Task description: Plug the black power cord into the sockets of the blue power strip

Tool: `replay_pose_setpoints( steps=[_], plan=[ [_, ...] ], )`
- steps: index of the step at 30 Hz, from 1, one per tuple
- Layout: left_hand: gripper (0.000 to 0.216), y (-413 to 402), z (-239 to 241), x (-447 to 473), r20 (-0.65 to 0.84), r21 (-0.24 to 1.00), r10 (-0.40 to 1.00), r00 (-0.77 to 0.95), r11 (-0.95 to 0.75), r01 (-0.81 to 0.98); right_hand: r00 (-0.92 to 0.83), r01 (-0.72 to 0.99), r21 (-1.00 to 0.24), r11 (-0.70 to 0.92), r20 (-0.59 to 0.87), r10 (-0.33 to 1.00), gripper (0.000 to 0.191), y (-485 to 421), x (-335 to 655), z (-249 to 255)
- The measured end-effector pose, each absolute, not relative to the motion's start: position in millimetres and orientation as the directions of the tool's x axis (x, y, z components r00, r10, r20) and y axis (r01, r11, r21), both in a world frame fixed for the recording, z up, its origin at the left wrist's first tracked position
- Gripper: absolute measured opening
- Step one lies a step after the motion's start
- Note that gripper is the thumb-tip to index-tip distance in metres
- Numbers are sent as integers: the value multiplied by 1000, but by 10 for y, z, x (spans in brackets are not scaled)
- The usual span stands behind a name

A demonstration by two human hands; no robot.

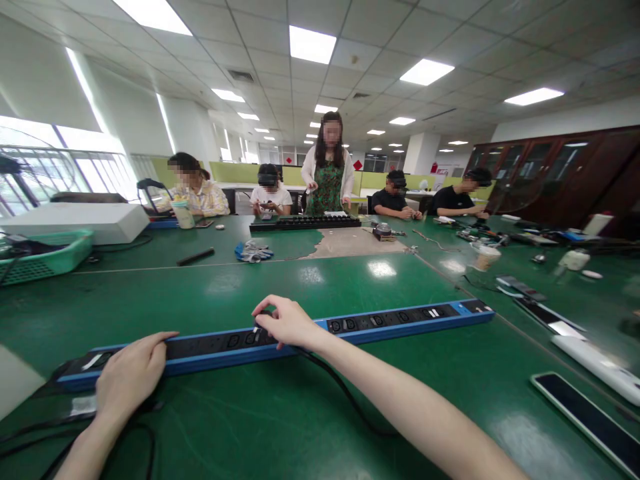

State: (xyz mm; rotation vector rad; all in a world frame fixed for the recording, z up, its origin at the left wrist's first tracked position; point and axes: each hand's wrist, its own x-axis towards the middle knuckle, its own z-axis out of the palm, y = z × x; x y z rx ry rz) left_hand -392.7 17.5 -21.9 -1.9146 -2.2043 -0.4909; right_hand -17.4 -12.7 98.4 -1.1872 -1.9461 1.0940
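A long blue-and-black power strip with a row of sockets lies slightly slanted across the green table. My left hand grips the strip near its left end, with the fingers reaching over its far edge. At the middle of the strip, my right hand is closed in a pinch around a black plug, mostly hidden by the fingers. Whether the plug sits fully in a socket cannot be seen. A black cable runs out from under my right wrist and along the table toward me.
More black cables lie at the lower left. Farther off are a green basket, gloves, a black bar and another strip. A phone lies at right. Several people sit or stand across the table.
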Motion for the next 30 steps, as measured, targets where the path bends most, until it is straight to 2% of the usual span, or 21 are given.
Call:
replay_pose_setpoints(
  steps=[3,6,9,11,14,21,24,28,30],
  plan=[
    [51,154,-203,-3936,320,150,929,-189,147,978,-436,398,-894,205,12,900,29,5,-368,1072],
    [53,143,-201,-3960,280,180,928,-244,199,963,-533,408,-894,185,-69,843,23,117,-643,1115],
    [52,150,-232,-4023,253,180,930,-265,224,958,-626,437,-879,192,-145,766,32,206,-1006,1088],
    [53,159,-262,-4067,250,179,929,-274,234,956,-628,473,-858,200,-169,760,32,274,-1276,1050],
    [52,168,-298,-4106,286,200,918,-275,224,954,-598,545,-802,243,-169,783,35,406,-1672,1007],
    [49,174,-354,-4117,344,220,891,-298,232,948,-576,734,-550,399,-192,795,34,595,-2210,888],
    [49,175,-379,-4124,360,254,887,-288,204,945,-519,788,-453,417,-124,846,30,573,-2245,782],
    [51,181,-402,-4125,360,289,885,-297,197,937,-523,784,-460,417,-126,843,24,589,-2249,687],
    [50,182,-409,-4131,355,298,882,-309,206,932,-511,777,-469,420,-80,856,25,616,-2269,663]
  ],
)
